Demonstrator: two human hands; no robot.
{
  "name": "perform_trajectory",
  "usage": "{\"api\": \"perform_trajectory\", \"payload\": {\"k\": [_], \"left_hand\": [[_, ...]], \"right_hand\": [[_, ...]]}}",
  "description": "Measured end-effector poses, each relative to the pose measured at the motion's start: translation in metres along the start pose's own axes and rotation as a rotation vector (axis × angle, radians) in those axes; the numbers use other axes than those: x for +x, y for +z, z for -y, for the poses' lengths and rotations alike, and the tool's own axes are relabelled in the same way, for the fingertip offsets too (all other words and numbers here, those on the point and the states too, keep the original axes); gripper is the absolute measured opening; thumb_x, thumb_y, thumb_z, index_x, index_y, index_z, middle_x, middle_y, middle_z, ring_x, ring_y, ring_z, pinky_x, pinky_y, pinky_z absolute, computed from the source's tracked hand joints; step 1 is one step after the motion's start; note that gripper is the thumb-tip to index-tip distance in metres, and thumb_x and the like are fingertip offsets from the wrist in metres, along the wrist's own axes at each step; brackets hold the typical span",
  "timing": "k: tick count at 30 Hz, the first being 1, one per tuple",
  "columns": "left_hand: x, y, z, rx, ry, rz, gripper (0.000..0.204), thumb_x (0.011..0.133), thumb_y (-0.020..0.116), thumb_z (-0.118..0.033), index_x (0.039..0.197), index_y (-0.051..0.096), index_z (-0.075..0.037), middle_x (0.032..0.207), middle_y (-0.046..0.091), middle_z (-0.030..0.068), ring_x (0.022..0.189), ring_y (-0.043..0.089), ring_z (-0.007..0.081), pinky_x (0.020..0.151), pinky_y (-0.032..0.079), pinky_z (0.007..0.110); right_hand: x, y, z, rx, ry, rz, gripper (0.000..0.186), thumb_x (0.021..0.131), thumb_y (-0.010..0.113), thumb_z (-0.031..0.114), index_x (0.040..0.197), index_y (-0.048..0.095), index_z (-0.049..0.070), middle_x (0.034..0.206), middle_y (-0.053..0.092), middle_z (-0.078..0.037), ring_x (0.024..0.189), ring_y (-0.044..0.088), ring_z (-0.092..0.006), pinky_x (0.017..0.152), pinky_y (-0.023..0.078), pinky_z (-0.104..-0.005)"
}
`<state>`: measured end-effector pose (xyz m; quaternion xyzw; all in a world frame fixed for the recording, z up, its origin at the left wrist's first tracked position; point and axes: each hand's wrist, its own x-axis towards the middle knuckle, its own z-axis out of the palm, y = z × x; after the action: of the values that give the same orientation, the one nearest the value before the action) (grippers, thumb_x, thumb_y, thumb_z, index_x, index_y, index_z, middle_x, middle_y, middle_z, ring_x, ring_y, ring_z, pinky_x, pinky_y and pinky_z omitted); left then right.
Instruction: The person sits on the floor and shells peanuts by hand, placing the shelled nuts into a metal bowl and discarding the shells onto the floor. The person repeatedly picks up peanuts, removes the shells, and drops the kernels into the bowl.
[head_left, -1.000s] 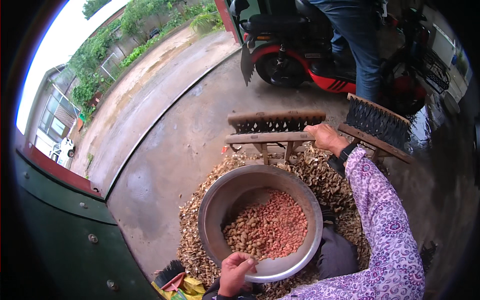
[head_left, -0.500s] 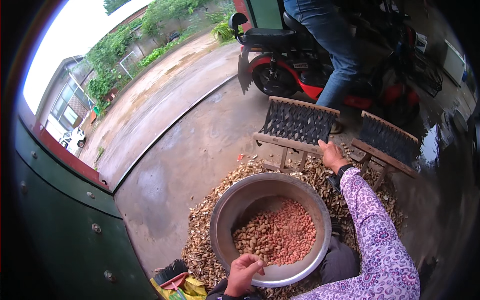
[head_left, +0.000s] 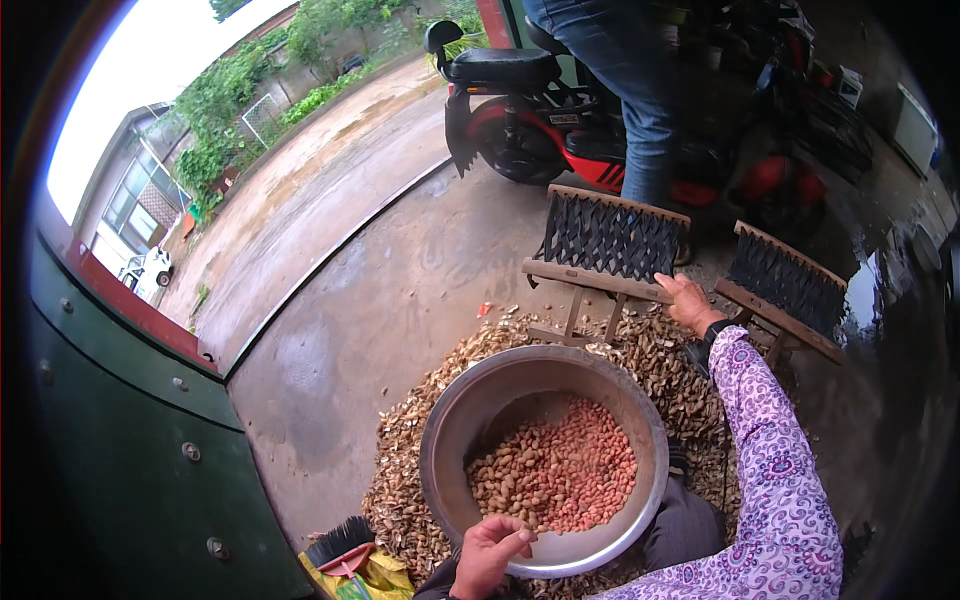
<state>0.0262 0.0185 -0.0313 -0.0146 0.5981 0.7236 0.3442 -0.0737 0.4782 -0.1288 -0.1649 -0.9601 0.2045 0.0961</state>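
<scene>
My right hand (head_left: 690, 303), in a purple patterned sleeve with a dark band at the wrist, grips the near wooden rail of a folding stool (head_left: 612, 238) with a woven black strap seat. A wide metal basin (head_left: 441, 420) sits close in front of me. Shelled pink peanuts (head_left: 590, 455) fill its right side, and peanuts in their shells (head_left: 497, 478) lie at its left. Over the basin's near rim is my left hand (head_left: 488, 552), fingers curled and thumb pressed to the fingertips. Whether anything is pinched there is hidden.
Peanut shells (head_left: 400, 480) are heaped around the basin. A second strap-seat stool (head_left: 785, 275) stands to the right. Behind, a person's jeans-clad leg (head_left: 640, 110) is beside a red-and-black electric scooter (head_left: 580, 150). A brush (head_left: 340, 540) lies on yellow sacking near the green door (head_left: 130, 440).
The held stool has shifted slightly to the right along with my right hand. Behind it, the scooter and the person's leg have moved left. My left hand has barely moved.
</scene>
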Motion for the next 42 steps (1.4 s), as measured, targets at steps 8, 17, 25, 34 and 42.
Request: {"api": "perform_trajectory", "payload": {"k": [8, 17, 25, 34, 42], "left_hand": [[-0.004, 0.002, -0.002, 0.053, -0.020, -0.022, 0.006, 0.077, 0.058, -0.007, 0.080, 0.056, -0.002, 0.064, 0.055, 0.0017, 0.055, 0.050, 0.0079, 0.051, 0.040, 0.020], [-0.006, 0.002, 0.000, 0.046, 0.010, -0.003, 0.007, 0.077, 0.059, -0.007, 0.079, 0.056, -0.001, 0.064, 0.056, 0.0024, 0.055, 0.051, 0.0086, 0.052, 0.041, 0.021], [-0.004, -0.003, -0.003, 0.043, -0.003, 0.033, 0.008, 0.078, 0.058, -0.008, 0.081, 0.056, -0.001, 0.066, 0.057, 0.0031, 0.058, 0.051, 0.0088, 0.056, 0.041, 0.020], [-0.002, -0.002, -0.008, 0.051, 0.041, 0.099, 0.009, 0.079, 0.058, -0.008, 0.080, 0.055, 0.001, 0.068, 0.056, 0.0029, 0.060, 0.052, 0.0090, 0.057, 0.042, 0.020], [0.006, 0.002, -0.003, 0.101, 0.093, 0.163, 0.012, 0.079, 0.059, -0.012, 0.079, 0.055, -0.001, 0.065, 0.053, -0.0002, 0.055, 0.049, 0.0057, 0.051, 0.040, 0.019]], "right_hand": [[-0.003, -0.010, -0.007, -0.018, -0.033, 0.043, 0.055, 0.061, 0.053, -0.002, 0.114, 0.049, 0.013, 0.098, 0.052, -0.016, 0.095, 0.049, -0.0342, 0.082, 0.040, -0.0393], [0.006, -0.008, 0.010, -0.041, -0.004, 0.067, 0.060, 0.061, 0.059, -0.001, 0.117, 0.046, 0.017, 0.100, 0.051, -0.017, 0.095, 0.049, -0.0353, 0.083, 0.040, -0.0391], [0.009, -0.007, 0.039, -0.213, 0.247, 0.111, 0.062, 0.069, 0.055, 0.003, 0.125, 0.037, 0.021, 0.110, 0.045, -0.020, 0.107, 0.041, -0.0356, 0.091, 0.030, -0.0458], [-0.020, -0.032, 0.085, -0.290, 0.229, -0.024, 0.054, 0.069, 0.055, 0.004, 0.120, 0.041, 0.016, 0.114, 0.043, -0.016, 0.110, 0.037, -0.0333, 0.090, 0.031, -0.0445], [-0.029, -0.047, 0.104, -0.341, 0.314, 0.219, 0.057, 0.066, 0.068, 0.019, 0.118, 0.045, 0.013, 0.119, 0.042, -0.014, 0.114, 0.035, -0.0327, 0.093, 0.032, -0.0420]]}}
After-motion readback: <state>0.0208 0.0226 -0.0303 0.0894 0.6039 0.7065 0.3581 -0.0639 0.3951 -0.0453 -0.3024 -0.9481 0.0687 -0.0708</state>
